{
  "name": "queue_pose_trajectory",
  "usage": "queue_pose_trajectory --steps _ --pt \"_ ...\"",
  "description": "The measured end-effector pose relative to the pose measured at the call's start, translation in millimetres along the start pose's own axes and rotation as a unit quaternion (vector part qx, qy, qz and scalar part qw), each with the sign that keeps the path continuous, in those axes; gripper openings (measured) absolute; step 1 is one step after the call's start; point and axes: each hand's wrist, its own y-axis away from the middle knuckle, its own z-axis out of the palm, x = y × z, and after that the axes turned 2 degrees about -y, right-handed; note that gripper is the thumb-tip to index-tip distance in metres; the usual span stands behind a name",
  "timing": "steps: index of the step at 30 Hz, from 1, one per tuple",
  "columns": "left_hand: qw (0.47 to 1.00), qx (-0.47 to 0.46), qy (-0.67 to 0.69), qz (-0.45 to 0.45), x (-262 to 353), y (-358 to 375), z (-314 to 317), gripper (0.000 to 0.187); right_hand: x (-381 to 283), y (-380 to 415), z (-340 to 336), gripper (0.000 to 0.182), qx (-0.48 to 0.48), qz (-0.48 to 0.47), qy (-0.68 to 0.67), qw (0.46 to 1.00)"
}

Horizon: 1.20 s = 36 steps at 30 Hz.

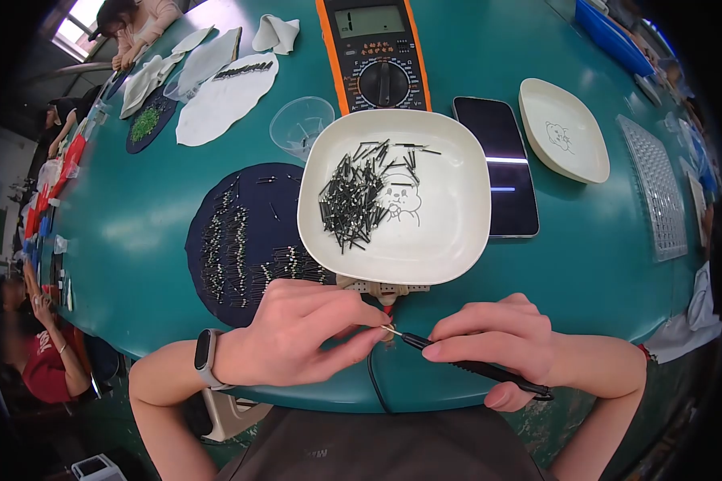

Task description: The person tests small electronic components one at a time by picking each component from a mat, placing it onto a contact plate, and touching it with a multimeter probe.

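My right hand (501,341) grips a black test probe (465,363), its thin metal tip pointing left. At that tip, the thumb and forefinger of my left hand (309,333) are pinched together. Whatever small part they may hold is too small to make out. Just above my fingers is a white bowl (449,252) with a cartoon drawing; a heap of thin black pieces (351,200) fills its left side. Left of it lies a dark round cloth (208,216) bearing rows of small wired parts (237,248). Under the bowl's front edge a beige block (361,284) with something red shows partly.
An orange multimeter (385,60) stands behind the bowl. To the right are a phone (497,196), a second bowl (582,156) and a clear tray (658,192). A clear cup (301,124), white cloths (233,108) and green parts (145,124) sit back left. Other people sit at left.
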Motion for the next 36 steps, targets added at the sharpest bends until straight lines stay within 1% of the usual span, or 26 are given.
queue_pose_trajectory --steps 2,12,15,18,20,21,23,26,27,30,31,33,34,35,36 --pt "1.0 -0.001 -0.002 0.002 0.4 -0.7 -0.7 0.013 -1.0 -0.6 -1.5 0.055 -0.009 0.006 0.003 1.0" --pt "1.0 -0.001 -0.004 -0.004 2.5 -0.8 -2.2 0.013 -1.2 -0.9 1.1 0.056 0.012 -0.001 -0.014 1.0" --pt "0.994 0.025 -0.093 0.049 7.1 1.5 -13.0 0.012 -1.4 -1.1 -1.4 0.057 0.011 -0.007 -0.008 1.0" --pt "0.994 0.071 -0.074 -0.032 2.2 -7.6 -42.9 0.011 -0.9 -0.2 -0.2 0.058 0.012 -0.01 -0.012 1.0" --pt "0.968 0.077 -0.218 -0.092 -8.9 -8.8 -66.7 0.015 -0.3 -1.1 0.5 0.058 0.019 -0.017 -0.014 1.0" --pt "0.946 0.045 -0.313 -0.077 -15.5 -6.5 -73.3 0.016 -0.2 -0.9 0.6 0.058 0.018 -0.016 -0.016 1.0" --pt "0.87 -0.019 -0.49 -0.044 -31.4 -1.4 -76.7 0.021 0.1 -0.8 0.7 0.058 0.018 -0.014 -0.017 1.0" --pt "0.812 -0.075 -0.579 -0.022 -33.8 5.9 -57.8 0.027 0.0 -1.4 -1.1 0.056 0.009 -0.01 -0.02 1.0" --pt "0.775 -0.083 -0.626 -0.009 -36.0 7.3 -52.1 0.024 -0.1 -1.8 -1.9 0.056 0.004 -0.01 -0.017 1.0" --pt "0.764 -0.085 -0.639 -0.011 -36.1 -0.1 -56.0 0.019 -0.4 -2.3 -3.3 0.054 -0.001 -0.012 -0.015 1.0" --pt "0.805 -0.028 -0.593 0.01 -38.2 -3.1 -60.6 0.017 0.2 -2.1 -1.4 0.054 0.005 -0.013 -0.02 1.0" --pt "0.896 0.043 -0.442 -0.003 -22.7 -4.6 -61.6 0.019 0.9 -0.6 0.9 0.054 0.012 -0.014 -0.025 1.0" --pt "0.93 0.076 -0.36 -0.01 -14.7 -3.0 -59.2 0.02 1.3 -0.6 0.9 0.053 0.011 -0.014 -0.023 1.0" --pt "0.969 0.093 -0.231 -0.008 -8.0 -2.7 -51.0 0.022 1.4 -1.0 -0.1 0.053 0.009 -0.015 -0.019 1.0" --pt "0.989 0.065 -0.133 -0.021 -2.5 1.3 -42.3 0.021 0.7 -1.0 -1.2 0.053 0.006 -0.012 -0.012 1.0"
